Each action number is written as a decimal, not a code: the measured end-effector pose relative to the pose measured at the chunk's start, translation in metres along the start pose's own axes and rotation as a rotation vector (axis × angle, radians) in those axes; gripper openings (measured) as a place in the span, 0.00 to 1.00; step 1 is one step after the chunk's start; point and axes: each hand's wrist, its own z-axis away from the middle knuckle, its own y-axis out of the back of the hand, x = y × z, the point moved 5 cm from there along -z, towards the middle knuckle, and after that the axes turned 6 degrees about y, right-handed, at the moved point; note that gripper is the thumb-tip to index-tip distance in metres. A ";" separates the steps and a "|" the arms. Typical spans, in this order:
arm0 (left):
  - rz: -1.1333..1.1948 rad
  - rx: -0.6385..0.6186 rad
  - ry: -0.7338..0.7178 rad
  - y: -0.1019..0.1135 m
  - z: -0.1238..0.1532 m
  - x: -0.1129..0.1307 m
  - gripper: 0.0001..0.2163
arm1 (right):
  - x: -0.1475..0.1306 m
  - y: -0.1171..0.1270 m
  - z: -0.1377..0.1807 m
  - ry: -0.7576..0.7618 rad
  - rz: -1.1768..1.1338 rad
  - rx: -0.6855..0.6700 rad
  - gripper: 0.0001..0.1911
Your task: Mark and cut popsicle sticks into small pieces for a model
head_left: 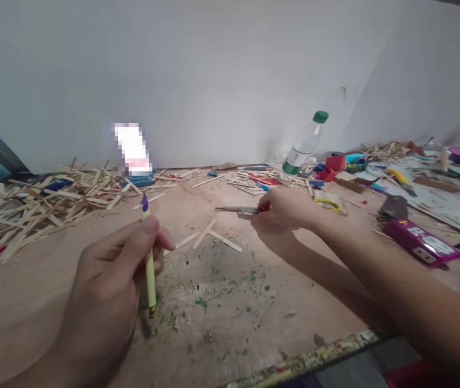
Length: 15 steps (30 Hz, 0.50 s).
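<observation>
Behind the counter [290, 307] rises a plain pale wall [214, 81], and green specks dot the near, bare part of the wood.

Your left hand [109, 269] has its fingers closed around a yellow pen-like tool [150, 269], held nearly upright with its purple tip at the top and its gold end toward you. Your right hand [288, 209] reaches farther out, its fingers curled down at the right end of a slim grey tool [236, 209] that points left; you cannot tell from here whether they grip it or only touch it.

Between your hands lie three wooden sticks: a left stick [186, 241] with its near end by your left fingers, a middle stick [204, 234] slanting away, and a right stick [225, 241] whose far end meets the middle one. As far as it shows, the work looks early: these few are set out, whether any are joined is unclear, and neither tool touches them.

Plenty seems left to draw on: a heap of loose sticks [72, 194] spreads over the far left. To the far right stands a clear bottle [303, 146], with a purple box [419, 242] nearer you.
</observation>
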 end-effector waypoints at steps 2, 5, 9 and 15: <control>0.007 -0.013 0.047 -0.001 -0.002 -0.004 0.19 | 0.002 -0.001 -0.001 -0.001 0.007 -0.018 0.13; 0.025 -0.046 0.066 -0.004 -0.005 -0.008 0.18 | 0.003 -0.001 -0.002 0.003 0.019 -0.016 0.14; 0.064 -0.149 0.027 -0.012 -0.008 -0.001 0.15 | -0.012 0.006 0.002 0.109 -0.126 0.155 0.23; 0.164 -0.310 -0.012 -0.025 -0.009 0.039 0.14 | -0.077 0.029 0.035 0.615 -0.757 0.215 0.50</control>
